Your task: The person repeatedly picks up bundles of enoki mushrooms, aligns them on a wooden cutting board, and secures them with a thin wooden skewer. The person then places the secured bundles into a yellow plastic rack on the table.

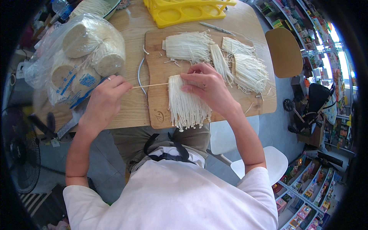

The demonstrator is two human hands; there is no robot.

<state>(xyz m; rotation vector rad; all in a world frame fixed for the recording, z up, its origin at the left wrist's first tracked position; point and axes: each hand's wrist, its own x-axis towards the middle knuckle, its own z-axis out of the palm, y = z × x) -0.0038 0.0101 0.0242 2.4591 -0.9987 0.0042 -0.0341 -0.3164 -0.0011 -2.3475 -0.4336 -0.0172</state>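
My left hand (107, 96) pinches the outer end of a thin wooden skewer (149, 85). The skewer's other end enters the left edge of a flat bunch of enoki mushrooms (188, 106) on the wooden cutting board (158, 69). Over the upper part of that bunch, my right hand (208, 84) presses down with thumb and fingers. The mushroom caps point towards me and overhang the board's near edge. Further flat enoki bunches (189, 46) lie behind, with a narrow strip (221, 63) and more enoki (248, 67) to the right.
At left, a clear plastic bag (95, 49) holds several thick enoki clusters. A yellow plastic mould (187, 13) with round recesses stands at the back, near a pen-like stick (217, 28). A knife or cleaver blade (72, 119) lies at the table's left. White chairs (222, 138) stand at right.
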